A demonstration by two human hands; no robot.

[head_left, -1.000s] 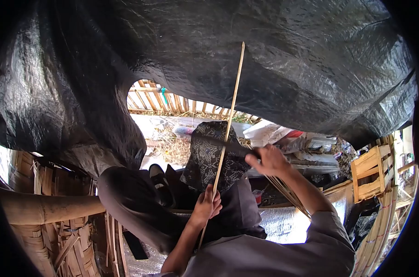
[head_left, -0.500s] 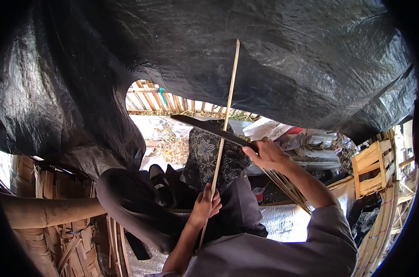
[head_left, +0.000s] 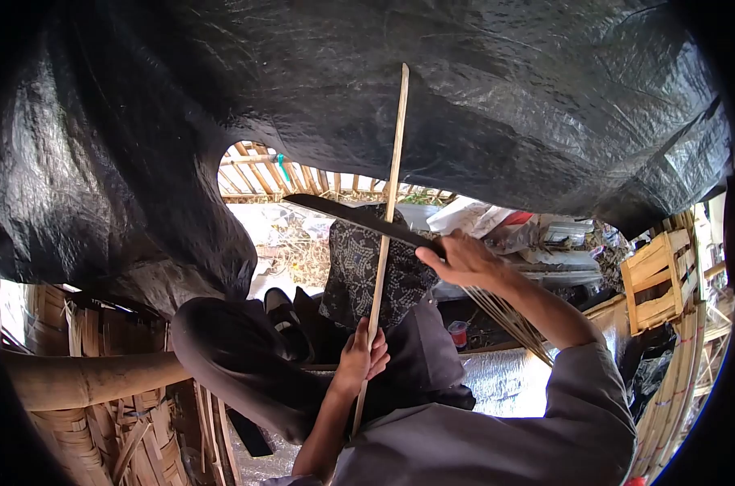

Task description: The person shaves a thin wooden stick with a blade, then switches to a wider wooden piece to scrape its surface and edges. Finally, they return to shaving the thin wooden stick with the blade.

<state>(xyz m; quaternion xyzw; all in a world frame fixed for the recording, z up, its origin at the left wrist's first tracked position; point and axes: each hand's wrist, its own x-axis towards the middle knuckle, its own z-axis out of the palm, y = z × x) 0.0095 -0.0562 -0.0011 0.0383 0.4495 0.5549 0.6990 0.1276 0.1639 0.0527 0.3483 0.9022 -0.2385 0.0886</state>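
A long, thin bamboo strip [head_left: 397, 146] stands nearly upright in front of me, leaning slightly to the right at its top. Its lower part is gripped by my left hand [head_left: 361, 356], with the fingers closed around it. My right hand [head_left: 467, 263] is wrapped round the handle of a long dark machete [head_left: 343, 212]. The blade points to the left and crosses the strip above my left hand, appearing to touch it. A dark patterned cloth [head_left: 355, 275] lies over my knee behind the strip. The machete's handle is mostly hidden in my fist.
Black plastic sheeting [head_left: 319, 89] hangs overhead and in front. A thick bamboo pole [head_left: 92, 378] juts in from the left. Thin strips [head_left: 509, 320] lie under my right forearm. A wooden crate-like frame [head_left: 655, 283] stands right; a small red-lidded cup [head_left: 458, 333] sits near my leg.
The machete and my right hand have shifted slightly left and up along the strip. The strip's top has tipped a little to the left. My left hand keeps its hold.
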